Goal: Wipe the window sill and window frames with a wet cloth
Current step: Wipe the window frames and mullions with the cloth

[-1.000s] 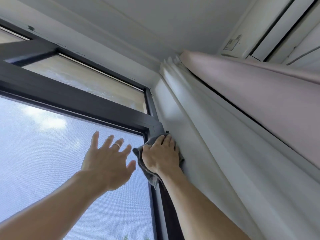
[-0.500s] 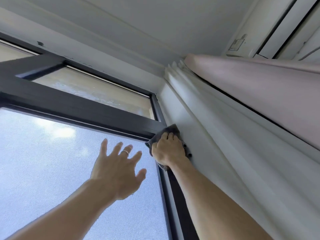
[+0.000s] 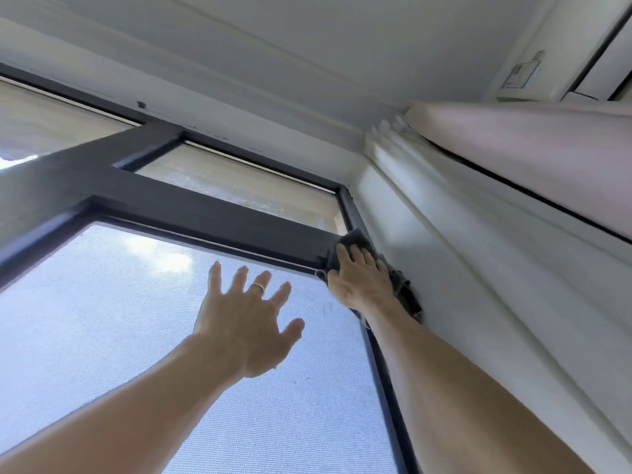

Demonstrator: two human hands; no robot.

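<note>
We look up at the top right corner of a dark window frame [image 3: 219,213]. Our right hand [image 3: 359,282] presses a grey cloth [image 3: 352,242] flat against the frame, just where the horizontal crossbar meets the right upright. The fingers lie fairly straight over the cloth, fingertips pointing up, and the cloth shows above the fingertips and trails out below the wrist along the white wall [image 3: 427,268] beside the frame. Our left hand [image 3: 246,323] is open, fingers spread, with a ring [image 3: 258,286] on one finger; it is raised in front of the mesh screen [image 3: 119,319] of the lower pane, and we cannot tell whether it touches the mesh. Above the crossbar sits a smaller upper pane [image 3: 239,186]. To the right, pale curtain folds [image 3: 513,165] hang beside the wall, under the white ceiling [image 3: 307,46].
</note>
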